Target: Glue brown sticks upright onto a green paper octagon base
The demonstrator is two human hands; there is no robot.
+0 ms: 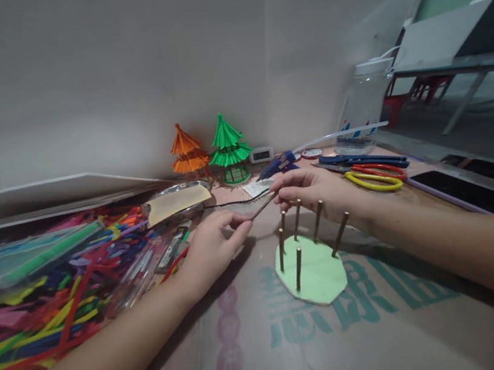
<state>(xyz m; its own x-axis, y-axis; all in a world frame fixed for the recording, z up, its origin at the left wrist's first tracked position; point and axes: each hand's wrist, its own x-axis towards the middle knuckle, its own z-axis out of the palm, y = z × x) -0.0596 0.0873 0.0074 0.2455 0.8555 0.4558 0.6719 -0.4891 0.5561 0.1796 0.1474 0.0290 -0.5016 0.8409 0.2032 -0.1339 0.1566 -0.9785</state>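
Observation:
A thin brown stick point(263, 206) spans the gap between my two hands. My left hand point(214, 245) pinches its lower end with thumb and fingers, and my right hand point(310, 191) grips the upper end. Below my right hand lies a pale green board point(319, 276) with cut corners; several short brown sticks stand up around its edge. Just behind my right hand sits a blue glue gun point(277, 165) with a long clear glue stick in its back. Two small pagoda-like models, one orange point(187, 150) and one green point(229, 147), stand by the wall.
To the left is a heap of colourful pipe cleaners point(63, 315) with a plastic case point(31, 255). A metal dish point(185, 187) holds a yellowish sheet point(178, 203). On the right are yellow-and-red-handled scissors point(375, 180), blue-handled pliers point(363, 160), a phone point(468, 187) and a clear bottle point(358, 108).

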